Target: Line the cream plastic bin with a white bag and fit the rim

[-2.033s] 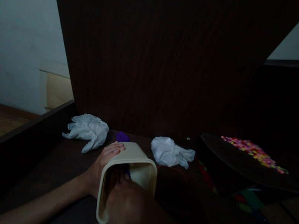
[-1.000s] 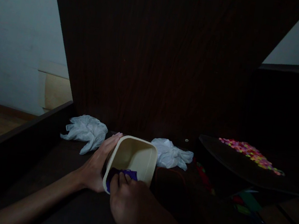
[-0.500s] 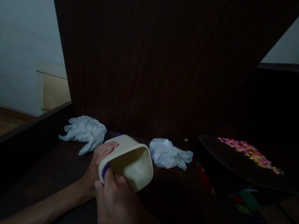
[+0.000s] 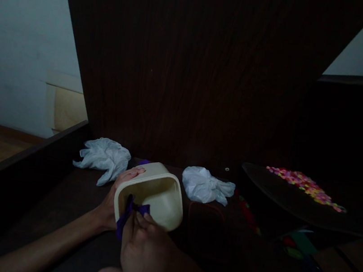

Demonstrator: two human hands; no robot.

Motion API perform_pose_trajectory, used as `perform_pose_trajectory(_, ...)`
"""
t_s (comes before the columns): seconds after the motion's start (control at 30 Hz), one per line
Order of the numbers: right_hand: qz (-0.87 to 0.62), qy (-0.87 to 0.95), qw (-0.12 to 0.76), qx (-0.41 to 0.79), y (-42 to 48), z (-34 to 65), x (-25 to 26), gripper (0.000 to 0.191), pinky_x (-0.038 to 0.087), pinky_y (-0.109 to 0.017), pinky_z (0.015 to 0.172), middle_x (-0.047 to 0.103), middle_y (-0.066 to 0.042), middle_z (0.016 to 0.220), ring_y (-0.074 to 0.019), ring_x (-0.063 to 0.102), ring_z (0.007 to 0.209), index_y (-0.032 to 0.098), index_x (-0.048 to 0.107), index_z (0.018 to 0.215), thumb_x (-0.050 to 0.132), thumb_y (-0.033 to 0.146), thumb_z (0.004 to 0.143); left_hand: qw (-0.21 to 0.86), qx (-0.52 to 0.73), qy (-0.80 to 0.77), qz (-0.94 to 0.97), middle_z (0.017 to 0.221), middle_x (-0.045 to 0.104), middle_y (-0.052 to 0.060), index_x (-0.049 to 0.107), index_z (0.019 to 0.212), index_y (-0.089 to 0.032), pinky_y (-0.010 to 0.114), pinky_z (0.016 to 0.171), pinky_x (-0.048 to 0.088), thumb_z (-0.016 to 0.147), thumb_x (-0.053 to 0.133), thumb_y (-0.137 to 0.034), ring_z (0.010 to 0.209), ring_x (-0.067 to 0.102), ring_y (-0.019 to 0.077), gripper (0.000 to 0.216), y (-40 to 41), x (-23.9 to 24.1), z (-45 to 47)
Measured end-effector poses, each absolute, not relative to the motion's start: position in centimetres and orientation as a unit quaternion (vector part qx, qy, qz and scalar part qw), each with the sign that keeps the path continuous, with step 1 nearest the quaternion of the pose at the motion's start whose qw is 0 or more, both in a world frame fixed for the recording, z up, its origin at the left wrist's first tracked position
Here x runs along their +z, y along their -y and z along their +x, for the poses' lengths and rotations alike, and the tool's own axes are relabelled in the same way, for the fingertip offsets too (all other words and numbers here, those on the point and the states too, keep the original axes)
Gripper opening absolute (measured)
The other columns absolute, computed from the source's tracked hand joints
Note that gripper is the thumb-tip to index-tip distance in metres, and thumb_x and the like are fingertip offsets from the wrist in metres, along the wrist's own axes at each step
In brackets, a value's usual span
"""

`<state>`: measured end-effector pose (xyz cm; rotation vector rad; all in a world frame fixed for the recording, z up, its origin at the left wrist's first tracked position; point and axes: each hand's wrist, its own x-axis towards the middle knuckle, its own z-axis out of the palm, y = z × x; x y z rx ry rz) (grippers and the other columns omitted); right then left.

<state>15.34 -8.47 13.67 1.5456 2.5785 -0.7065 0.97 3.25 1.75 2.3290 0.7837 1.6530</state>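
A cream plastic tub (image 4: 159, 196) is tipped on its side over a dark tabletop (image 4: 64, 209), its mouth turned toward me. My left hand (image 4: 114, 198) wraps round the tub's left wall, fingers over its top edge. My right hand (image 4: 143, 253) is closed on a purple cloth (image 4: 129, 214) and presses it against the tub's near rim, fingertips just inside the opening.
Two crumpled white gloves lie behind the tub, one at the left (image 4: 105, 156) and one at the right (image 4: 206, 185). A dark tray (image 4: 281, 196) with several small coloured pieces (image 4: 307, 184) stands at the right. A tall dark wooden panel (image 4: 195, 65) rises behind everything.
The tub has been turned in my left hand, from mouth up to tilted on its side. My right hand with the purple cloth moved from deep inside the tub to its near rim.
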Motion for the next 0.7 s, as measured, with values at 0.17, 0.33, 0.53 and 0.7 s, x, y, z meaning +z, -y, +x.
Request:
perform_pose_trajectory(0.17, 0.444, -0.867, -0.015, -0.225, 6.9, 17.3, 14.2, 0.100, 0.035, -0.054, 0.120, 0.047, -0.039, 0.147, -0.0471, 0.046, 0.140, -0.012, 0.045, 0.145, 0.070, 0.063, 0.084, 0.059, 0.546, -0.175, 0.817, 0.128, 0.064, 0.019, 0.041, 0.149, -0.020, 0.058, 0.099, 0.055, 0.086, 0.069, -0.057, 0.119, 0.065, 0.0406, 0.078, -2.8, 2.8, 1.5)
perform_pose_trajectory(0.33, 0.433, -0.862, -0.024, -0.261, 5.8, 17.4, 13.6, 0.114, 0.034, -0.053, 0.120, 0.047, -0.032, 0.151, -0.0428, 0.046, 0.142, -0.002, 0.028, 0.158, 0.072, 0.068, 0.080, 0.031, 0.555, -0.143, 0.819, 0.134, 0.060, 0.022, 0.033, 0.152, -0.021, 0.063, 0.107, 0.049, 0.089, 0.063, -0.058, 0.124, 0.062, 0.0434, 0.080, -2.5, 3.9, 2.0)
perform_pose_trajectory(0.53, 0.468, -0.827, 0.002, -0.313, 5.4, 17.0, 14.1, 0.118, 0.032, -0.055, 0.121, 0.038, -0.032, 0.157, -0.0459, 0.040, 0.145, -0.002, 0.031, 0.157, 0.070, 0.073, 0.075, 0.026, 0.565, -0.146, 0.812, 0.132, 0.063, 0.021, 0.037, 0.149, -0.021, 0.062, 0.106, 0.050, 0.082, 0.065, -0.066, 0.119, 0.066, 0.0454, 0.085, -2.2, 3.9, 2.4)
perform_pose_trajectory(0.7, 0.471, -0.804, 0.013, -0.362, 4.7, 16.9, 14.0, 0.113, 0.045, -0.054, 0.111, 0.050, -0.028, 0.151, -0.0447, 0.049, 0.138, 0.003, 0.043, 0.153, 0.069, 0.077, 0.072, 0.024, 0.593, -0.140, 0.793, 0.123, 0.068, 0.018, 0.046, 0.143, -0.023, 0.059, 0.097, 0.056, 0.071, 0.071, -0.076, 0.109, 0.070, 0.0448, 0.092, -1.9, 3.3, 2.6)
